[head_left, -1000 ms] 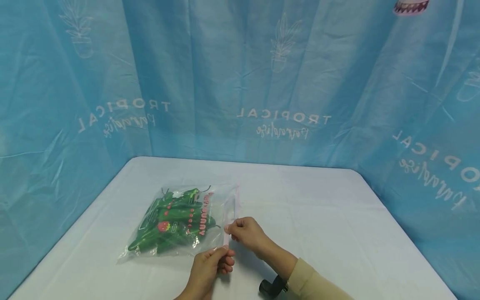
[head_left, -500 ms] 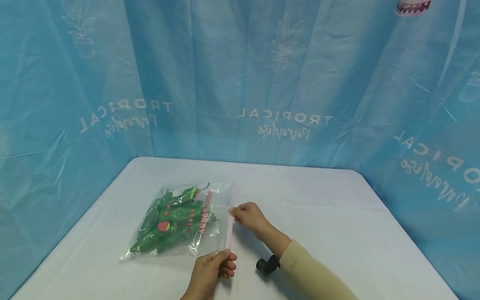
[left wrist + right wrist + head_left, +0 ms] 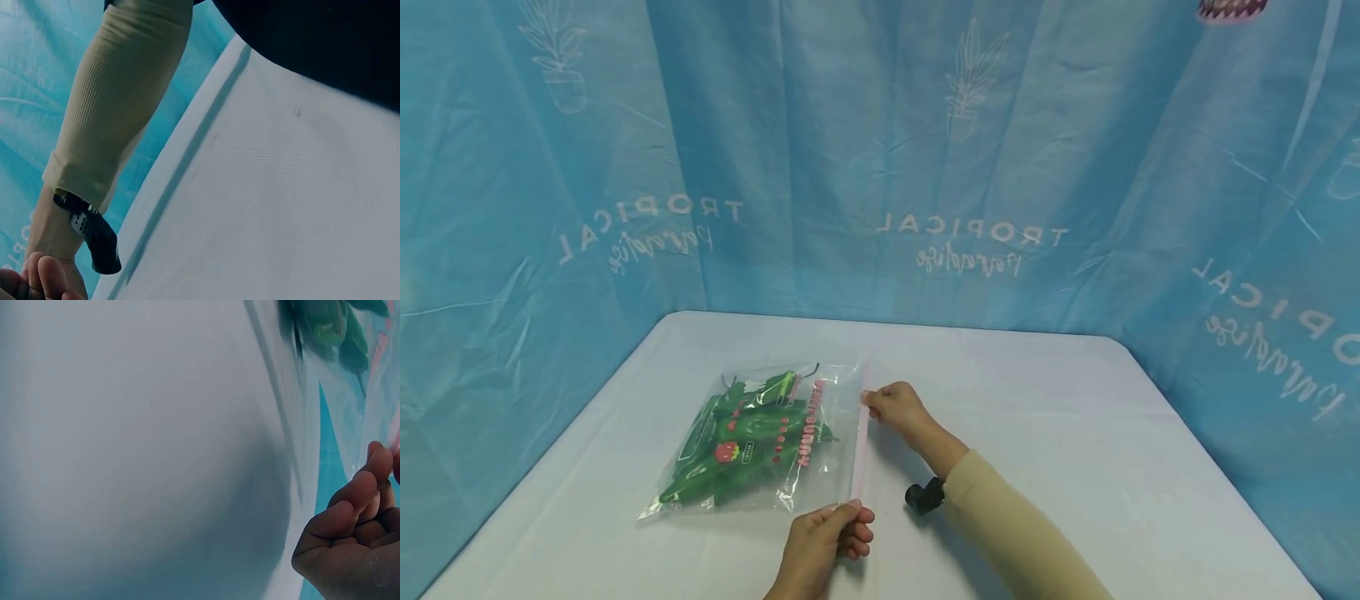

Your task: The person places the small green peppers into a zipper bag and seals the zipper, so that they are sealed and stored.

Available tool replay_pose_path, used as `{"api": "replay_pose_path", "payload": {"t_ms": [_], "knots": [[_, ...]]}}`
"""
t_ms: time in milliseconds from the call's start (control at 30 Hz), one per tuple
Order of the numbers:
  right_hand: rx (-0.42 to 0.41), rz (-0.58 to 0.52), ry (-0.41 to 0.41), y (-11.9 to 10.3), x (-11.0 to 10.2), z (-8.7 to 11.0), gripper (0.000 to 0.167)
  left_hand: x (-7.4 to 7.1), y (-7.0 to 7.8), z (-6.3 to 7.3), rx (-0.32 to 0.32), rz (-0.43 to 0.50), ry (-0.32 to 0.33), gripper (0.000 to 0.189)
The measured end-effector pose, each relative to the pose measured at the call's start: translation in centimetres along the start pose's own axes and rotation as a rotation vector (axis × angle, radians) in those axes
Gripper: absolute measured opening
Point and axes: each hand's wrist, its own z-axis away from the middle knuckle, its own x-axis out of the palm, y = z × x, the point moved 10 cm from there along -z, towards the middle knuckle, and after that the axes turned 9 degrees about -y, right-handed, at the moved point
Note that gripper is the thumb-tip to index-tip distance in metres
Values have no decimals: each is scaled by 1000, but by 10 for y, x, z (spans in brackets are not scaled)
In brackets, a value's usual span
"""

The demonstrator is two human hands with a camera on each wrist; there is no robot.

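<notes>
A clear zip bag [image 3: 838, 479] with pink print lies on the white table, several long green peppers [image 3: 760, 425] with thin stems inside it. My left hand [image 3: 827, 537] pinches the near end of the bag's pink zip strip [image 3: 861, 454] between thumb and fingers. Farther up the same strip, my right hand [image 3: 898, 412] pinches it close to the far corner. The right wrist view shows the curled fingers of my right hand [image 3: 356, 525] at the bag's edge, with peppers [image 3: 325, 322] beyond. Only the fingertips of my left hand [image 3: 47, 278] show in the left wrist view.
The white table [image 3: 1037, 467] extends to the right of the bag. Blue printed curtains [image 3: 820, 167] hang round its back and sides. A black wrist camera [image 3: 923, 497] sits under my right wrist, beside the beige sleeve [image 3: 1015, 525].
My right hand has slid along the zip strip away from me, toward the far corner. The left hand stays at the near end. The strip now lies straighter.
</notes>
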Motion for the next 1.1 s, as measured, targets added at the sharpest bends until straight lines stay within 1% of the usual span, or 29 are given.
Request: {"api": "replay_pose_path", "payload": {"t_ms": [200,333,500,633,800,900,1033,1100], "knots": [[33,-14,-2,0,-1,-11,30,-1,-1,3,-13,7,6,35],[39,-19,16,-1,-6,-20,29,0,-3,4,-20,14,4,35],[69,-18,44,2,-16,-27,28,3,-4,5,-16,15,-12,35],[99,-31,72,6,-24,-32,27,5,-5,7,-28,11,-19,35],[104,-67,94,7,-30,-33,26,7,-5,9,-25,15,-34,36],[114,-79,93,8,-30,-33,26,9,-7,9,-37,18,-47,37],[122,-58,73,10,-31,-31,28,10,-9,9,-47,18,-58,40],[114,-23,49,9,-31,-28,29,11,-8,9,-43,14,-61,43]]}}
